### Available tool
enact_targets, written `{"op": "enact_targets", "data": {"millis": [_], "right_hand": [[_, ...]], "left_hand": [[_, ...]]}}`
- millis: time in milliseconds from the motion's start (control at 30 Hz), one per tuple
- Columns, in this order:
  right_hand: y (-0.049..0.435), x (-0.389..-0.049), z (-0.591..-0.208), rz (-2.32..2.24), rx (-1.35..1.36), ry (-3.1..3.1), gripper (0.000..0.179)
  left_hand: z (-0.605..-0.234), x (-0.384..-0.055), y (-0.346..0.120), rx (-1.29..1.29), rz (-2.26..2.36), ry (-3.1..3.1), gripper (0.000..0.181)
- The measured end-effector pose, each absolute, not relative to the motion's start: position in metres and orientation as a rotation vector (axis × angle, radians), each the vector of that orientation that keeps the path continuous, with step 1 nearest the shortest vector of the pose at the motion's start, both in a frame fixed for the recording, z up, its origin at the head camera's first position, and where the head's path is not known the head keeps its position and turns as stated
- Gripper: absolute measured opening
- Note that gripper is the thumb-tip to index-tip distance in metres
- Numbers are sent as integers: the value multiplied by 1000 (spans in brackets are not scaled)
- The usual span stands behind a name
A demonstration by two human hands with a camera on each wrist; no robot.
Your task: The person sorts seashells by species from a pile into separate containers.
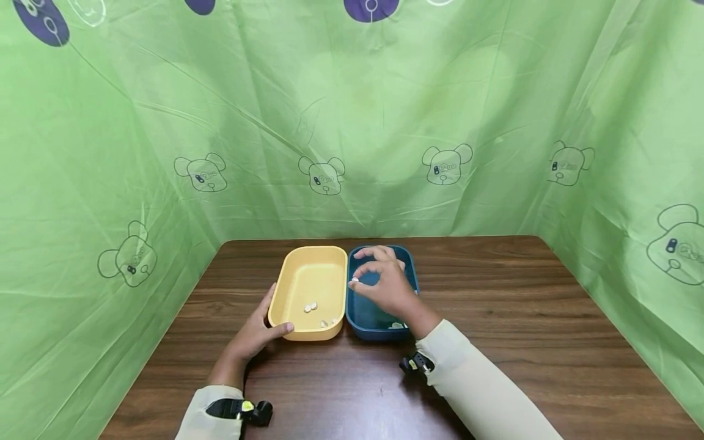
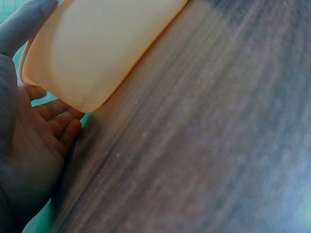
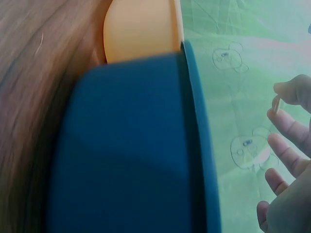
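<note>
My left hand (image 1: 254, 334) holds the near-left corner of a yellow tray (image 1: 313, 278), the thumb over its rim and the fingers along the outer wall. Several small whitish pieces (image 1: 310, 307) lie in this tray's near half. Above the blue tray (image 1: 365, 315) is my right hand (image 1: 389, 288), pinching a small whitish piece (image 3: 276, 104) between thumb and index finger, with the other fingers spread. That piece looks thin and slightly curved in the right wrist view. More pale pieces (image 1: 397, 326) lie at the blue tray's near end, partly hidden by the right wrist.
Both trays stand side by side on a dark wood-grain table (image 1: 484, 287), the yellow one left of the blue. Green printed cloth (image 1: 374, 110) hangs behind the table and along both sides. A black strap with a small device (image 1: 416, 363) sits on each sleeve cuff.
</note>
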State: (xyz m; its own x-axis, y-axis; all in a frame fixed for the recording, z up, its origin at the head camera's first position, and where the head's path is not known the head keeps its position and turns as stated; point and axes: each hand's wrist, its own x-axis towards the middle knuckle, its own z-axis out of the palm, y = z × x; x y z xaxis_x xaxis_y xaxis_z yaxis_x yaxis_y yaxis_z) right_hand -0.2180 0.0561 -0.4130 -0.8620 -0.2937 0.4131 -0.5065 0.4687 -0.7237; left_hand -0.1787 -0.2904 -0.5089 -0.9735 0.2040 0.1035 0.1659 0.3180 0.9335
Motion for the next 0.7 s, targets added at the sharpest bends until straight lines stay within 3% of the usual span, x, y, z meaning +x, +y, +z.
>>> {"op": "enact_targets", "data": {"millis": [367,700], "right_hand": [[18,-217,-420,1442,689,-2507,10],[18,-216,-419,1399,679,-2529,19]], "left_hand": [[-508,-178,-290,347,1789,2510,115],[-509,-181,-286,356,1800,2492,116]]}}
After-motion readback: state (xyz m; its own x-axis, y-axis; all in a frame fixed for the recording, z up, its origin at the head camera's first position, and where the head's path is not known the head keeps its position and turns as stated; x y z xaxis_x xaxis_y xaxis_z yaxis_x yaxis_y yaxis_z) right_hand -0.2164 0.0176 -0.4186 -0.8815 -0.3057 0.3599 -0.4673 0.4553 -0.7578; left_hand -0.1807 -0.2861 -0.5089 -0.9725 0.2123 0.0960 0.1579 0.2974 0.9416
